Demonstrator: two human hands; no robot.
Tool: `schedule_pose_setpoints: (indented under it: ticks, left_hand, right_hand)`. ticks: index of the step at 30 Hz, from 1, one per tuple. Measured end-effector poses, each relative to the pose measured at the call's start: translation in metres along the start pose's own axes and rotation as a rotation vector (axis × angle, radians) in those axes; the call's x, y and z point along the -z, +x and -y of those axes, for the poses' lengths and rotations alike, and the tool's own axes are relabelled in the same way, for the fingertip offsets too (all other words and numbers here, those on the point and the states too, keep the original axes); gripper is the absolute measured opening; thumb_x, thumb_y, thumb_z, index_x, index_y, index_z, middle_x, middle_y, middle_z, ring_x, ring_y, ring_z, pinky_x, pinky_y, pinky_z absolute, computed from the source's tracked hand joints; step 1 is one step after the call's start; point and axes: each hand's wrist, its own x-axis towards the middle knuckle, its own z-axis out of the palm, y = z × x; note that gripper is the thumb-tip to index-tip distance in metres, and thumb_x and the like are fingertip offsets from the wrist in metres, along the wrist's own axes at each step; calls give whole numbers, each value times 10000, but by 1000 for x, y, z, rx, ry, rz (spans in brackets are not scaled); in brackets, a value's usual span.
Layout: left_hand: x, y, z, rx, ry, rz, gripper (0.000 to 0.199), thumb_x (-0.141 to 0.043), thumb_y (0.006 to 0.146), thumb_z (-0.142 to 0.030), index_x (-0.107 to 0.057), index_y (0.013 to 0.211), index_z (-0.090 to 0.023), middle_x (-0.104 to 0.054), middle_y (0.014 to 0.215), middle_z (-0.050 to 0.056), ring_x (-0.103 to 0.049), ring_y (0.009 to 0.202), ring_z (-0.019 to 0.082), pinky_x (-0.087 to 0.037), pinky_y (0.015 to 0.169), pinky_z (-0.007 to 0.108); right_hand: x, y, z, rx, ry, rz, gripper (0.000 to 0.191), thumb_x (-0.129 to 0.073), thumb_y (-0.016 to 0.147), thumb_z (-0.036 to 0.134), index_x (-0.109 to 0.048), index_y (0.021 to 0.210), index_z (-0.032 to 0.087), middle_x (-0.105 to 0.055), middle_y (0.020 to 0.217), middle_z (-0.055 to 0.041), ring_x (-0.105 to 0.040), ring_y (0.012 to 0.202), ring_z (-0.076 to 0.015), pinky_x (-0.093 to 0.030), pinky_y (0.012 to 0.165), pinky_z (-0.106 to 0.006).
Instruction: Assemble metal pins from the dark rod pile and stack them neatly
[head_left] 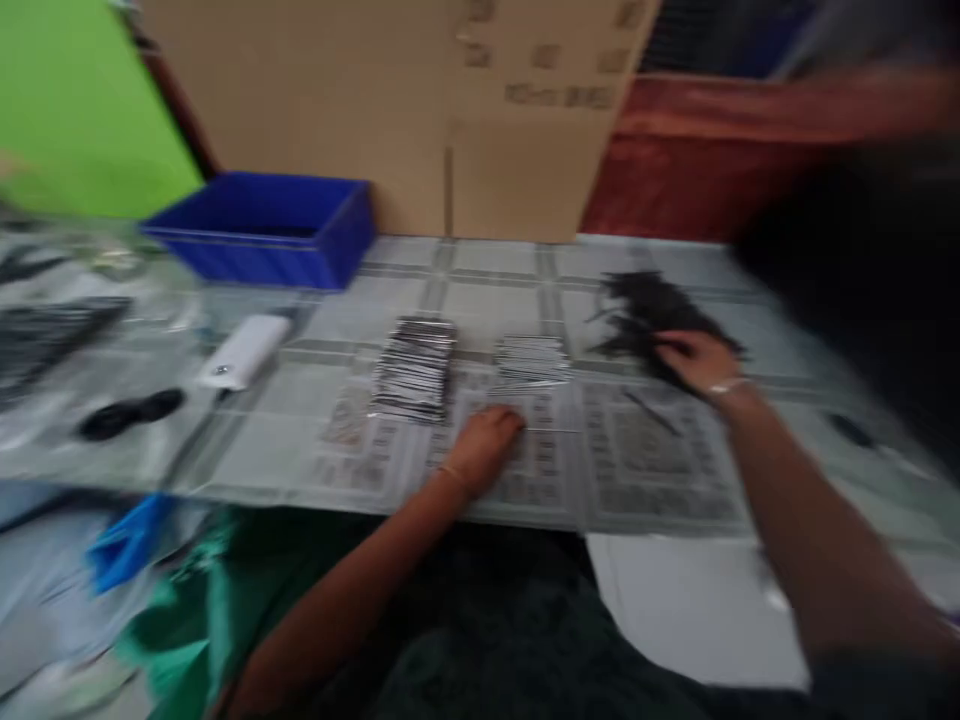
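Observation:
My left hand rests on the printed sheet with its fingers closed on one end of a thin metal rod, which points right. Just beyond it lies a small pile of similar silvery rods. A larger stack of shiny metal pieces is to its left. At the right, my right hand reaches into a heap of thin dark strips. Its fingers are pinched together, and blur hides what is between them. One loose dark strip lies on the sheet nearer to me.
A blue bin stands at the back left before a cardboard panel. A white power bank-like block and coiled black cord lie at left. Another person's dark clothing is close at the right.

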Motion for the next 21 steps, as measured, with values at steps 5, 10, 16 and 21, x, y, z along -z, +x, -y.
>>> schedule_pose_setpoints:
  ticks: [5, 10, 16, 21]
  left_hand:
    - [1, 6, 3, -7, -60, -67, 272, -384, 964, -297, -635, 1008, -203, -637, 997, 83, -597, 936, 229, -506, 904, 412]
    - [1, 6, 2, -13, -97, -124, 283, -391, 953, -362, -639, 991, -233, -647, 996, 81, -613, 939, 245, -518, 892, 418]
    - [-1, 6, 3, 8, -81, -139, 281, -397, 955, -357, -634, 994, -212, -643, 996, 78, -609, 936, 229, -520, 894, 403]
    - [-1, 7, 4, -21, -94, -135, 294, -391, 972, -362, -631, 1007, -197, -637, 989, 78, -607, 935, 216, -522, 901, 405]
  right_hand:
    - [21, 12, -37, 21, 13, 140, 243, -566, 908, 209, -717, 1085, 138, -706, 1060, -96, -607, 1034, -177, -461, 974, -314]
    - [21, 15, -45, 66, 76, 16, 189, -581, 854, 197, -707, 993, 169, -681, 1068, -92, -590, 1042, -212, -450, 992, -383]
    - [25, 20, -46, -21, 16, 121, 186, -614, 864, 213, -719, 1000, 140, -685, 1038, -101, -600, 945, -208, -459, 939, -352]
    - [25, 24, -37, -66, -85, 62, 245, -526, 929, 236, -678, 1112, 178, -679, 1122, -91, -607, 992, -226, -465, 924, -365]
